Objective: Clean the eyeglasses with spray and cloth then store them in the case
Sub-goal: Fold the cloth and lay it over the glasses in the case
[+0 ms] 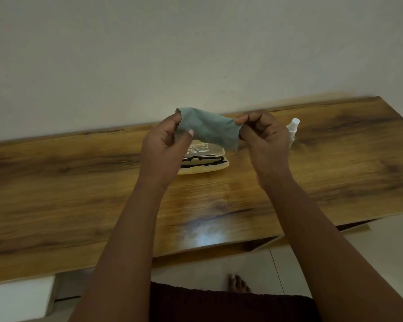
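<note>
Both hands are raised above the wooden counter (79, 182), stretching a teal cloth (207, 130) between them; the left hand (165, 147) has its grip closed on the cloth's left end, thumb pressed over the fabric; the right hand (263, 138) pinches the right end between thumb and curled fingers. Directly below the cloth, apart from either grip, the open case (203, 162) lies on the counter with the black eyeglasses (204, 161) folded inside its lower half; the white spray bottle (293, 130) stands just beyond the right hand, partly hidden by it.
</note>
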